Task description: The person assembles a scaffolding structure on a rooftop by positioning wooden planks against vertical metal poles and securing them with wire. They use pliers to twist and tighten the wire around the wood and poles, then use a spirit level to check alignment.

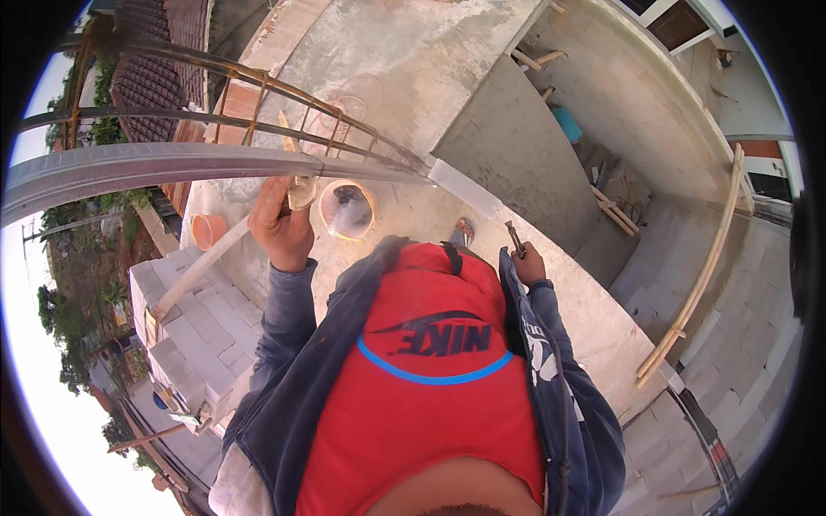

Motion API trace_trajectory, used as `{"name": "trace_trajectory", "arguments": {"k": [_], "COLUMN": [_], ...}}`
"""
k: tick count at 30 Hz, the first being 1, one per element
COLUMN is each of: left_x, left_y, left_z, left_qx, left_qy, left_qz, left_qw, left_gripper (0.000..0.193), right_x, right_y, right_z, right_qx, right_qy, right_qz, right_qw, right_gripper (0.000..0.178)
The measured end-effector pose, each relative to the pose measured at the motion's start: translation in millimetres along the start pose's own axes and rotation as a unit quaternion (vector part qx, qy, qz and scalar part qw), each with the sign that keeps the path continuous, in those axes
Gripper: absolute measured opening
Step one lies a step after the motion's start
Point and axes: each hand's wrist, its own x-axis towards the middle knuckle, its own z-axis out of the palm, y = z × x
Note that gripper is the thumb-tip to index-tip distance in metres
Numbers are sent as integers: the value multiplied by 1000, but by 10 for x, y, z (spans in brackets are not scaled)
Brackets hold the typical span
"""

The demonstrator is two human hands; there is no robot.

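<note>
My left hand (284,228) is raised beside a long grey metal bar (172,165), part of or next to a rebar cage (284,90). Its fingers are bent at a pale tan, lumpy piece (302,193) just under the bar; whether they grip it or the bar is hidden. Lower and to the right, my right hand (530,263) is closed around a short dark metal tool (514,237) with a flared end, its exact kind unclear. A round bucket (371,225) with grey contents stands on the floor just right of my left hand.
Stacked pale blocks (211,322) stand at the left, with a wooden plank (202,271) over them and an orange bucket (208,230) behind. A block wall's top edge (585,292) runs along my right; beyond it lies a lower room with a bamboo pole (701,288) and loose timber (615,211).
</note>
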Motion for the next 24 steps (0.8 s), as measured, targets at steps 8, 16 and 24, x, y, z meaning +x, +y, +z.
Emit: {"name": "trace_trajectory", "arguments": {"k": [8,16,24], "left_x": [6,-4,69], "left_y": [-65,-34,6], "left_z": [-17,30,118], "left_qx": [28,49,37], "left_qy": [-11,0,14], "left_qz": [5,-24,14], "left_qw": [1000,999,999], "left_gripper": [31,32,32], "right_x": [67,264,384], "right_y": [230,49,298], "right_z": [299,411,754], "right_qx": [-19,-43,-60], "right_qy": [-41,-83,-125], "right_qz": [28,-10,-9], "right_qw": [999,996,990], "right_gripper": [37,39,30]}}
